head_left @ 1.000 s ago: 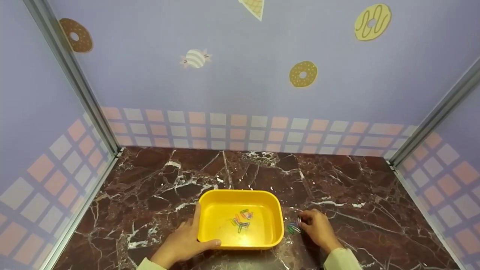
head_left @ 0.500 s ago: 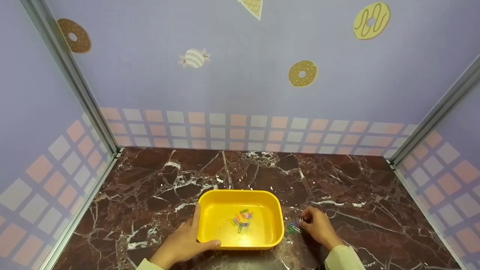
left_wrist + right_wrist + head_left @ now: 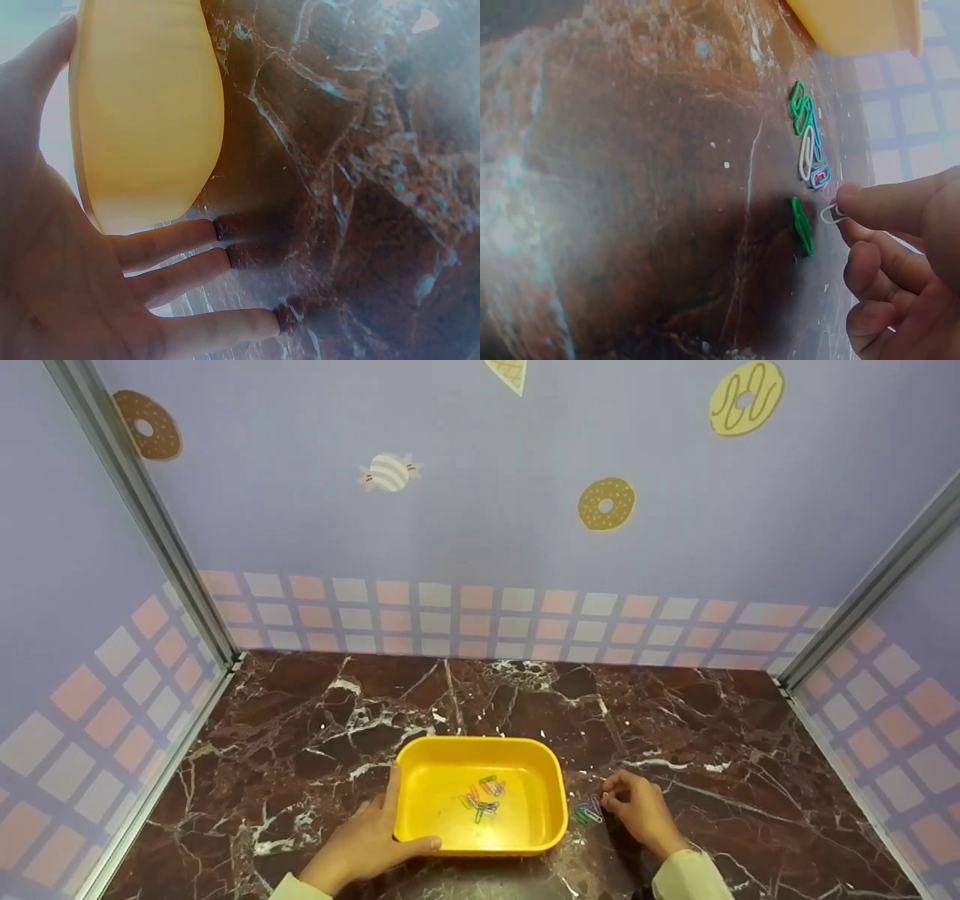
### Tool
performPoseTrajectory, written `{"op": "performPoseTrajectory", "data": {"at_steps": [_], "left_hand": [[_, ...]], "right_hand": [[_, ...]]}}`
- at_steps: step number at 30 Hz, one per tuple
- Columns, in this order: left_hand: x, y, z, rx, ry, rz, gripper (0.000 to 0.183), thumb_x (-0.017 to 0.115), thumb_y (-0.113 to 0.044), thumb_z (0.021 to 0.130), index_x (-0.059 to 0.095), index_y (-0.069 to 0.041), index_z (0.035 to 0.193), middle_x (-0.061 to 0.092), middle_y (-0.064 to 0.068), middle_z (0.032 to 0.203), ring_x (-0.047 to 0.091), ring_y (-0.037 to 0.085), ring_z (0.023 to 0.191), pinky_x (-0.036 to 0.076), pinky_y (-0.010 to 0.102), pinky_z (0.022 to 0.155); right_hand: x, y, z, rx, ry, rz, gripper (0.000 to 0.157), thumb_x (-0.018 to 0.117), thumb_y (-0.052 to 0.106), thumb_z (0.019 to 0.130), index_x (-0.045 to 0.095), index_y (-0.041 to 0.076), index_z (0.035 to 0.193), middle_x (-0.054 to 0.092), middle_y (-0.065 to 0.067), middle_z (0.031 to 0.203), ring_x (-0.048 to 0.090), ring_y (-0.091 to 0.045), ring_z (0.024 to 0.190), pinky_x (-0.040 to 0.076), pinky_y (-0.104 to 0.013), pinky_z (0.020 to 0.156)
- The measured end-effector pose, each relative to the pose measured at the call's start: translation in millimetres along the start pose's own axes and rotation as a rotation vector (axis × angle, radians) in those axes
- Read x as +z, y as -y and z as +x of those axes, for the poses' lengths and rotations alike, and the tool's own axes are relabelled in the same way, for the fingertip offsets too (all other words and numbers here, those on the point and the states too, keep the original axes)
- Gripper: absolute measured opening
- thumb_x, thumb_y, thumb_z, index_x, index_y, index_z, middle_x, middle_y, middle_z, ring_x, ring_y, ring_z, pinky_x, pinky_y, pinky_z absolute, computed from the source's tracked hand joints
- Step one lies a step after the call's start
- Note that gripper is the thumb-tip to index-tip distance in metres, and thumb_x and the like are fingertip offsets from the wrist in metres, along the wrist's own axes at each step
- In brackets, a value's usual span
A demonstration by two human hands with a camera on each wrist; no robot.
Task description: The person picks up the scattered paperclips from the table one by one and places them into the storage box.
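Observation:
A yellow plastic bin (image 3: 480, 742) sits before me in the head view, with several coloured paper clips (image 3: 486, 808) lying on its floor. My left hand (image 3: 369, 840) rests against its near left corner, thumb on the front rim. Seen from the left wrist, the straight fingers (image 3: 169, 246) lie beside the bin's end. To the right of the bin, my right hand (image 3: 639, 812) pinches a white paper clip (image 3: 829, 216) between thumb and fingertip, just off the table. Close by lies a small pile of clips (image 3: 806, 152), green, blue, white and pink, with a green clip (image 3: 802, 227) apart from it.
The bin stands on a dark red marble-patterned table (image 3: 300, 720). A lilac back wall (image 3: 480, 532) with painted sweets and side walls enclose it. Tiny white specks (image 3: 726, 165) are scattered on the table.
My right hand has lifted slightly and drawn a little to the right of the clip pile. The left hand and the bin stay in place; the head view tilts slightly.

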State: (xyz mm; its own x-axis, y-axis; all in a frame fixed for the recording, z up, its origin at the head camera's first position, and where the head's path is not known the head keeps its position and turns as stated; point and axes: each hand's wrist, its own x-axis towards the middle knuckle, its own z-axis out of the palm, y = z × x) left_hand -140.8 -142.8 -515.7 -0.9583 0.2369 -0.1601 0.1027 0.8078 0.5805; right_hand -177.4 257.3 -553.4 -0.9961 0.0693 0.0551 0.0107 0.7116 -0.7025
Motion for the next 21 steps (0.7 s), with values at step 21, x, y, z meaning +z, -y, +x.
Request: {"op": "performPoseTrajectory", "data": {"at_steps": [21], "left_hand": [[-1.8, -1.0, -0.6, -0.013, 0.017, 0.006, 0.126, 0.070, -0.069, 0.071, -0.002, -0.009, 0.156, 0.053, 0.026, 0.134, 0.055, 0.041, 0.113, 0.049, 0.062, 0.085]], "right_hand": [[-6.4, 16.1, 0.1, -0.026, 0.014, 0.007, 0.017, 0.075, 0.003, 0.080, 0.065, 0.016, 0.075, 0.069, 0.003, 0.075, 0.060, -0.011, 0.067, 0.046, -0.019, 0.057]]}}
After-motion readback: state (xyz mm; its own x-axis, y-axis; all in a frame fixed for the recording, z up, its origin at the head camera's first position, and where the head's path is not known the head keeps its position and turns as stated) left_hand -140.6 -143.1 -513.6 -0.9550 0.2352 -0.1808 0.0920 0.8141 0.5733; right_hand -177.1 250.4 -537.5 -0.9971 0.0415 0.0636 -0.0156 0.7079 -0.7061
